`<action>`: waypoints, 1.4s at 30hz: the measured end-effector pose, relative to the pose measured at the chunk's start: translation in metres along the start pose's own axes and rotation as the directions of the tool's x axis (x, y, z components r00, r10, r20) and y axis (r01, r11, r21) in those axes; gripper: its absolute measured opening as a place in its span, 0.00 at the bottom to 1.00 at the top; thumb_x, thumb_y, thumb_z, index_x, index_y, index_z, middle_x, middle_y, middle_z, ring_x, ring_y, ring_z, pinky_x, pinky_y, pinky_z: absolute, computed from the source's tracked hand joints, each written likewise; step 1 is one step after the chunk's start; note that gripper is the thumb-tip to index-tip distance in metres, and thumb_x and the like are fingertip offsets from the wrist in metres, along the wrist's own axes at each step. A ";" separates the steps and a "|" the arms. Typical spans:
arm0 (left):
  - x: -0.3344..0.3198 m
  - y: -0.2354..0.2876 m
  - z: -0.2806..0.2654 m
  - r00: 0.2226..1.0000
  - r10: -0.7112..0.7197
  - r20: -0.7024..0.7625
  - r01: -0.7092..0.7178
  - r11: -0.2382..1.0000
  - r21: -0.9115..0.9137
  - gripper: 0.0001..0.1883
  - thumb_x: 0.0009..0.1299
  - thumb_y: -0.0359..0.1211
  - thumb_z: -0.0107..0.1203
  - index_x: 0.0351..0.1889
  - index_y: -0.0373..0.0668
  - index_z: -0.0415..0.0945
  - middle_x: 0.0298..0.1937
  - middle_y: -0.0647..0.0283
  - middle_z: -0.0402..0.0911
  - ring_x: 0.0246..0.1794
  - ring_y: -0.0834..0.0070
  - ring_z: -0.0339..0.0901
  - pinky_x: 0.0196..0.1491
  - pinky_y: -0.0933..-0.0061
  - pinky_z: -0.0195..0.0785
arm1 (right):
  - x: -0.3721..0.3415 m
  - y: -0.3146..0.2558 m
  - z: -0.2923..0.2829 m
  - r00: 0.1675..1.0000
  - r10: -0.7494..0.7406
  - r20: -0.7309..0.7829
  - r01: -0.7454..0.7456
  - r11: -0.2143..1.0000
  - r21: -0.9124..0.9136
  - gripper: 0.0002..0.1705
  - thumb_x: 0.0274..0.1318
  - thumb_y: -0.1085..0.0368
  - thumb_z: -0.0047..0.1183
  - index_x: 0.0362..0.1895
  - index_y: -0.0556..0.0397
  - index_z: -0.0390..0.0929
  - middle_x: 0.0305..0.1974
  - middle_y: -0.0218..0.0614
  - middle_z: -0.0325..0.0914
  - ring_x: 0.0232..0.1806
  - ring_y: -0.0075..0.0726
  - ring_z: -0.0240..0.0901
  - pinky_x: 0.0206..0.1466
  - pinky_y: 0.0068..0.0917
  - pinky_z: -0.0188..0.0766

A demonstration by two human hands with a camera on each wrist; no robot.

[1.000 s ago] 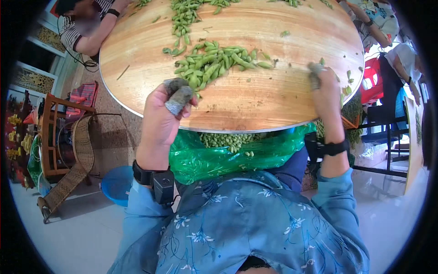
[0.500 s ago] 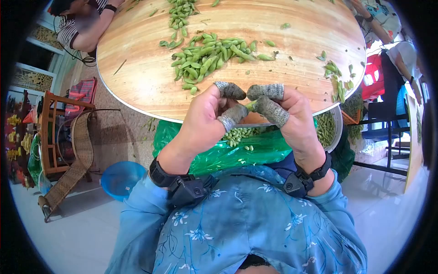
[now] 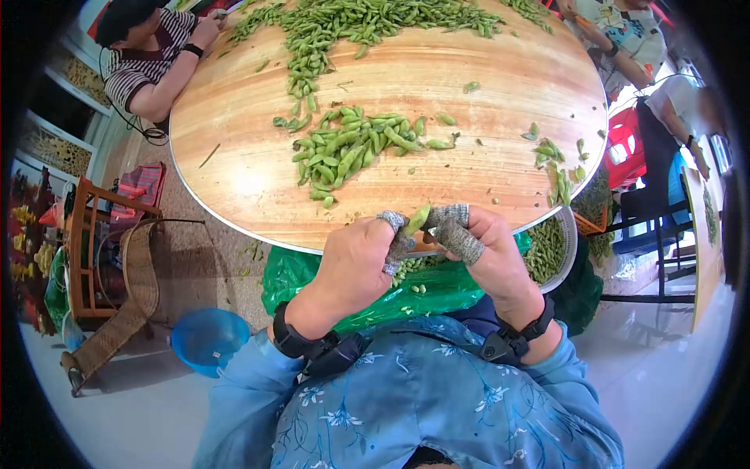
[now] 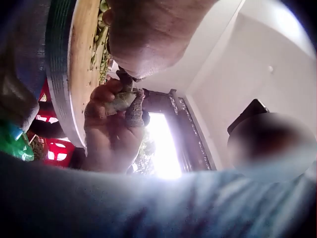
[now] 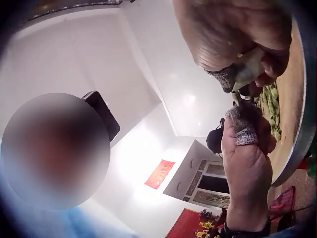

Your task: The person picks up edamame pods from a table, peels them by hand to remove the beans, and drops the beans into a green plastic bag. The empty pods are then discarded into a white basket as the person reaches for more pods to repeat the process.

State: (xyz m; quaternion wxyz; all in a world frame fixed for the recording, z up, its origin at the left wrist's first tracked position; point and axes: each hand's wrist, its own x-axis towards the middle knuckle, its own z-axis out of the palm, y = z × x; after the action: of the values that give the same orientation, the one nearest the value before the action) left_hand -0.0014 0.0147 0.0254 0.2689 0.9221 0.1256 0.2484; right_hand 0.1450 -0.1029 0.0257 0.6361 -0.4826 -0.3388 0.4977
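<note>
Both hands meet just over the near edge of the round wooden table (image 3: 258,187), above a green plastic bag (image 3: 359,309). My left hand (image 3: 359,258) pinches a green pod (image 3: 418,220) between grey-covered thumb and finger. Close beside it on the right, my right hand (image 3: 488,250) has its covered thumb and finger curled together at the pod's end; in the right wrist view something green and small (image 5: 236,98) lies between the two hands' fingertips. Beyond them a pile of pods (image 3: 348,148) lies on the tabletop. Shelled beans (image 3: 406,270) show in the bag under the hands.
More pods (image 3: 367,22) cover the far side of the table, and a few (image 3: 558,184) lie at its right edge. Below that edge stands a white basket of pods (image 3: 551,250). A blue basin (image 3: 209,340) is on the floor at left. People sit at both far sides.
The right hand came from the table's right side to meet the left, which moved right. Since half a second ago both hands have lowered slightly in view, and the pod stands up between the fingers.
</note>
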 end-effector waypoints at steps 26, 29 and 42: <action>-0.004 -0.006 0.005 0.998 0.045 0.054 -0.034 0.981 -0.189 0.09 0.53 0.25 0.52 0.33 0.37 0.69 0.24 0.55 0.71 0.22 0.61 0.70 0.25 0.70 0.63 | 0.004 0.009 0.004 0.999 0.001 -0.042 0.002 0.998 0.062 0.09 0.53 0.66 0.49 0.35 0.58 0.72 0.30 0.29 0.73 0.31 0.19 0.67 0.35 0.17 0.63; -0.011 -0.009 0.006 0.963 -0.172 0.207 0.265 0.741 -0.616 0.07 0.58 0.27 0.51 0.34 0.37 0.68 0.23 0.57 0.70 0.23 0.67 0.69 0.26 0.73 0.62 | 0.005 0.019 0.004 0.998 -0.059 -0.025 0.063 0.980 0.188 0.09 0.52 0.65 0.49 0.36 0.58 0.72 0.30 0.30 0.74 0.32 0.21 0.68 0.37 0.18 0.64; -0.008 0.002 0.007 0.958 -0.255 0.133 0.282 0.740 -0.610 0.06 0.64 0.30 0.46 0.33 0.36 0.65 0.19 0.64 0.64 0.21 0.76 0.67 0.25 0.73 0.62 | 0.009 0.015 0.004 0.994 -0.097 0.046 0.089 0.983 0.162 0.09 0.54 0.68 0.47 0.38 0.59 0.72 0.32 0.31 0.74 0.35 0.23 0.70 0.42 0.21 0.67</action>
State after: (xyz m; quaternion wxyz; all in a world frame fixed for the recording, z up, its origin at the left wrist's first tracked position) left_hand -0.0046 0.0072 0.0180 0.5937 0.7581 0.1622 0.2159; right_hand 0.1387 -0.0926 0.0120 0.6859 -0.4004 -0.3370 0.5057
